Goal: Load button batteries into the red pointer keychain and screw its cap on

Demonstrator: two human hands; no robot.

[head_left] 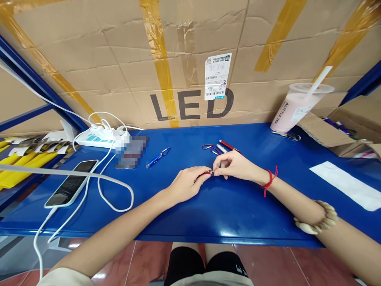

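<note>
My left hand (189, 182) is closed around a slim red keychain flashlight (205, 173), most of which its fingers hide. At the flashlight's silver-dark end, the fingertips of my right hand (230, 165) are pinched together. Just beyond my right hand lie a red flashlight (228, 145) and a silver flashlight (221, 148), both partly covered by the hand. Two small carabiner clips, a red clip (207, 146) and a darker clip (214, 151), rest beside them. Farther left on the blue shelf is a blue flashlight (155, 160) with a blue clip attached.
A white phone (71, 184) with cables and a power strip (102, 137) occupy the left side. A pink drink cup (293, 109) stands at the back right near an open carton (354, 135). White paper (347, 185) lies at right. A large cardboard box (119, 71) walls the back.
</note>
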